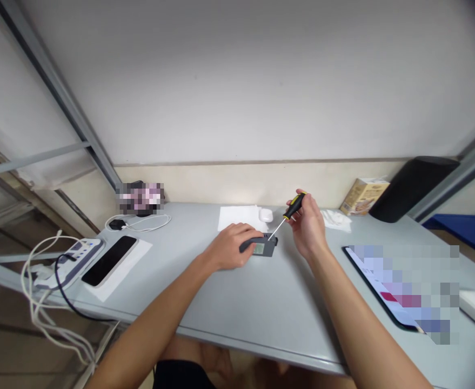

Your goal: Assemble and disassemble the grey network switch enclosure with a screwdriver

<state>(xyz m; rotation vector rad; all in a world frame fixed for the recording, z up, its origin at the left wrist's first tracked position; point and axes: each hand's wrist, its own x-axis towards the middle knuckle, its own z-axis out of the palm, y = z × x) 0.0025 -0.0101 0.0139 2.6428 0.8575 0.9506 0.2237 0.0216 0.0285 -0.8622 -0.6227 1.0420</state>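
Observation:
My left hand [234,247] is closed around the left part of a small dark grey device [268,249] with a pale label or screen, and steadies it on the grey desk. In my right hand [308,224] is a screwdriver [296,205] with a black and yellow handle, tilted down to the left. Its thin metal shaft reaches the top edge of the device; the tip's exact contact is too small to tell. Fingers cover the device's left part.
Behind lie white paper [235,217], a white earbud case [266,215] and crumpled tissue [336,220]. A phone [111,260], power strip [73,262] and cables are left. A tablet [377,283], yellow box [365,195] and black cylinder [413,186] stand right.

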